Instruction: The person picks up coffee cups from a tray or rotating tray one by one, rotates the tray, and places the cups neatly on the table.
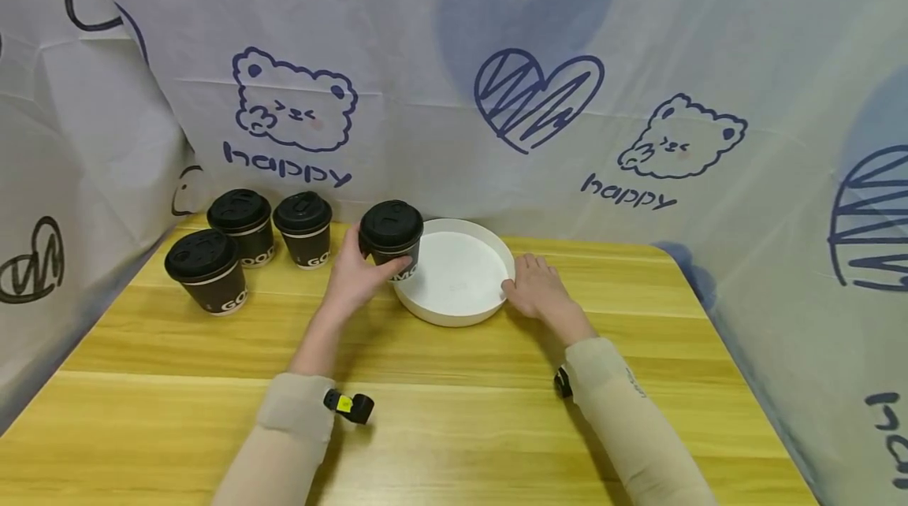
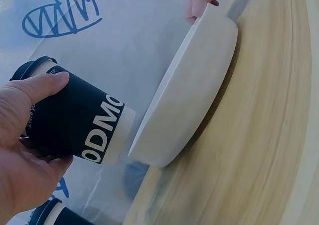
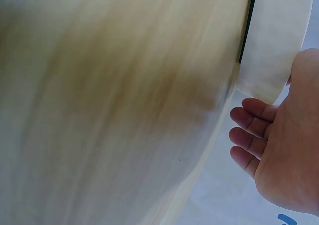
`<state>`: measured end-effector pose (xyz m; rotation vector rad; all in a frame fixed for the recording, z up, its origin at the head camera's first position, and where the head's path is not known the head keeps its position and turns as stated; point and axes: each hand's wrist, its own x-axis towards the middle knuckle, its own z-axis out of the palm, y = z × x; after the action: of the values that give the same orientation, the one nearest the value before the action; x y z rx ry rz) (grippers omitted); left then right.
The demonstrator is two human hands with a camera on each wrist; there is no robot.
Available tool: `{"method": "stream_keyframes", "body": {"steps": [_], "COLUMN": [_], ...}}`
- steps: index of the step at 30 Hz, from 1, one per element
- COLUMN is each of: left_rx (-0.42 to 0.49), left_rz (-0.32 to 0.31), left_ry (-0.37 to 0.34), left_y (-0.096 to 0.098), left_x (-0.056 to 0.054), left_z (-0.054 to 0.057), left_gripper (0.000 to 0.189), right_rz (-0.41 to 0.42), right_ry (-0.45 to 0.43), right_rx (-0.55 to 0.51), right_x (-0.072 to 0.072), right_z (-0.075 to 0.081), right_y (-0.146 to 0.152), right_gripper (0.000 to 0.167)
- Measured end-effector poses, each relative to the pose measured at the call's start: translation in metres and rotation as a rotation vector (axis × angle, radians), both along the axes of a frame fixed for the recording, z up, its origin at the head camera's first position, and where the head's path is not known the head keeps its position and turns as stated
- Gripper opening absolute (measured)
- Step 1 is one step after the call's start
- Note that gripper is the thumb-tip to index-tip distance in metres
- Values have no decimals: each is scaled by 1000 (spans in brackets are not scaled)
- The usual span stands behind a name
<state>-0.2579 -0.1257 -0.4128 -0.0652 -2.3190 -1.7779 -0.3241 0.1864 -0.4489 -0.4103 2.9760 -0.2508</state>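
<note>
A black paper coffee cup (image 1: pixel 395 235) with a black lid is in my left hand (image 1: pixel 359 273), thumb on one side and fingers round the other. It is upright, overlapping the left rim of a round white tray (image 1: pixel 454 315) in the head view. In the left wrist view, the cup's pale base (image 2: pixel 119 138) is beside the tray's wall (image 2: pixel 199 95), and my left hand (image 2: pixel 25 130) wraps it near the lid. My right hand (image 1: pixel 539 285) pinches the tray's right rim. The right wrist view shows its fingers (image 3: pixel 246 120) curled outside the tray wall (image 3: pixel 271 46).
Three more lidded black cups stand at the table's back left: a front one (image 1: pixel 213 273), one behind it (image 1: pixel 244 230) and one to the right (image 1: pixel 305 230). A printed white cloth (image 1: pixel 426 135) hangs behind the wooden table (image 1: pixel 454 411).
</note>
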Motion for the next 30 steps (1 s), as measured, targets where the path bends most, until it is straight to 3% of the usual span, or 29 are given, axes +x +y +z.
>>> {"method": "stream_keyframes", "body": {"steps": [12, 18, 30], "left_rx": [-38, -46, -42], "left_rz": [61, 89, 183], "left_ry": [-13, -1, -90], "left_y": [-22, -31, -45], "left_x": [16, 22, 42], "left_z": [3, -1, -4], "left_gripper": [91, 94, 92], "right_rz": [-7, -1, -5], "right_ry": [-3, 6, 10], "right_rx": [-7, -4, -14], "right_x": [2, 2, 2], "right_z": [0, 0, -2], "right_y": [0, 0, 0], "right_gripper": [60, 58, 59]}}
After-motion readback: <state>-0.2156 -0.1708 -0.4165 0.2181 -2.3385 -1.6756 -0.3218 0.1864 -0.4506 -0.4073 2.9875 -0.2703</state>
